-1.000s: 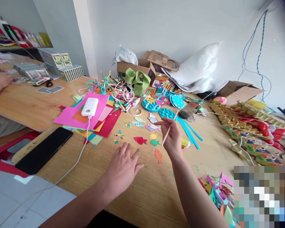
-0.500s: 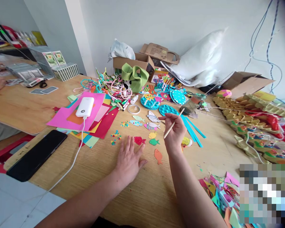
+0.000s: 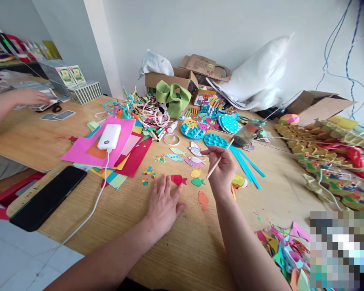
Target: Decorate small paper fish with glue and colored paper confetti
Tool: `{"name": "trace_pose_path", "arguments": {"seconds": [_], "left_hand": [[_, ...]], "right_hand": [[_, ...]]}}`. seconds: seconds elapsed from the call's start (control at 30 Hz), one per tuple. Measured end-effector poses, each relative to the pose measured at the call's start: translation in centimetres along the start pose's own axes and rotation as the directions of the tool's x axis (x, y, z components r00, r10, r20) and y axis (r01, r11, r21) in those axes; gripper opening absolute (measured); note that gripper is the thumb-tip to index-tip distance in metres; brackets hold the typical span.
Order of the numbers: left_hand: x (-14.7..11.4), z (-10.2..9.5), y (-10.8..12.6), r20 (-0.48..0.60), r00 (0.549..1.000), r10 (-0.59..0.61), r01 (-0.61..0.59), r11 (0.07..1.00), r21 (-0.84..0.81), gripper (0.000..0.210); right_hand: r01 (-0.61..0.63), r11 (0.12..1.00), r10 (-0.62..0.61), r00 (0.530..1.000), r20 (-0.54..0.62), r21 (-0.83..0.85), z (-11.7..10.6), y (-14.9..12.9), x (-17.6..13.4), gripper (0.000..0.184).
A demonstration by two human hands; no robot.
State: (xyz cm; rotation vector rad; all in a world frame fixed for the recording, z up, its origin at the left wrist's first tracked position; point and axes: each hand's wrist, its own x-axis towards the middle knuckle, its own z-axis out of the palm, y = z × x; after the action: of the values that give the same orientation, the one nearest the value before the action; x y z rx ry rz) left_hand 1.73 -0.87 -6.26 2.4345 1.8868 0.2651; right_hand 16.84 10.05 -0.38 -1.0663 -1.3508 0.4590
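Note:
My left hand (image 3: pixel 164 204) lies flat on the table, fingers spread, its fingertips beside a red paper fish (image 3: pixel 177 179). In my right hand (image 3: pixel 222 167), raised just over the table, is a thin wooden stick (image 3: pixel 219 160), slanting down to the left. Below it lie an orange paper fish (image 3: pixel 203 201), a green one (image 3: pixel 197 182) and a yellow one (image 3: pixel 195 173). Farther back are a striped paper fish (image 3: pixel 194 161) and a blue spotted one (image 3: pixel 174 157). Small coloured paper dots (image 3: pixel 147 173) sit left of the red fish. A yellow bottle (image 3: pixel 239 181) lies behind my right wrist.
Coloured paper sheets (image 3: pixel 130 161) with a white power bank (image 3: pixel 109 136) lie left, near a black phone (image 3: pixel 48 198). Blue strips (image 3: pixel 247 165) and a glass jar (image 3: pixel 248 133) stand right of centre. Paper scraps (image 3: pixel 286 250) pile at front right. A co-worker's hand (image 3: pixel 33 97) is at far left.
My right hand has shifted slightly, and the stick's lower end sits a little farther left and lower. My left hand stays flat. The co-worker's hand has reached in over the cards.

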Motion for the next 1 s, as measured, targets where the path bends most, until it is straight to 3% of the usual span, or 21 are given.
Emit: {"name": "trace_pose_path", "arguments": {"seconds": [0.2, 0.33, 0.4, 0.57, 0.67, 0.87, 1.0], "left_hand": [[0.1, -0.1, 0.1, 0.008, 1.000, -0.006, 0.006, 1.000, -0.003, 0.058], [0.1, -0.1, 0.1, 0.011, 1.000, -0.009, 0.009, 1.000, -0.009, 0.059], [0.2, 0.0, 0.0, 0.013, 1.000, -0.014, 0.014, 1.000, -0.013, 0.060], [0.3, 0.1, 0.0, 0.044, 0.999, -0.020, 0.021, 1.000, -0.020, 0.064], [0.3, 0.2, 0.0, 0.060, 0.998, -0.023, 0.024, 0.999, -0.024, 0.065], [0.4, 0.2, -0.1, 0.077, 0.997, -0.025, 0.027, 0.999, -0.030, 0.063], [0.3, 0.3, -0.2, 0.053, 0.999, -0.013, 0.015, 0.999, -0.033, 0.062]], "right_hand": [[-0.016, 1.000, 0.015, 0.999, 0.039, 0.003, 0.1, -0.8, -0.1, 0.019], [-0.032, 0.993, 0.010, 0.982, 0.190, 0.110, 0.5, -1.6, -0.8, 0.028], [-0.086, 0.981, 0.027, 0.949, 0.313, 0.177, 0.8, -1.9, -1.2, 0.032], [-0.318, 0.908, 0.114, 0.816, 0.567, 0.275, 2.1, -2.8, -1.4, 0.042], [-0.344, 0.909, 0.160, 0.809, 0.565, 0.235, 3.1, -3.7, -0.4, 0.051], [-0.220, 0.951, 0.099, 0.881, 0.462, 0.217, 3.8, -4.2, 1.8, 0.055], [-0.168, 0.980, 0.092, 0.862, 0.499, 0.109, 3.4, -3.5, 2.1, 0.051]]}}
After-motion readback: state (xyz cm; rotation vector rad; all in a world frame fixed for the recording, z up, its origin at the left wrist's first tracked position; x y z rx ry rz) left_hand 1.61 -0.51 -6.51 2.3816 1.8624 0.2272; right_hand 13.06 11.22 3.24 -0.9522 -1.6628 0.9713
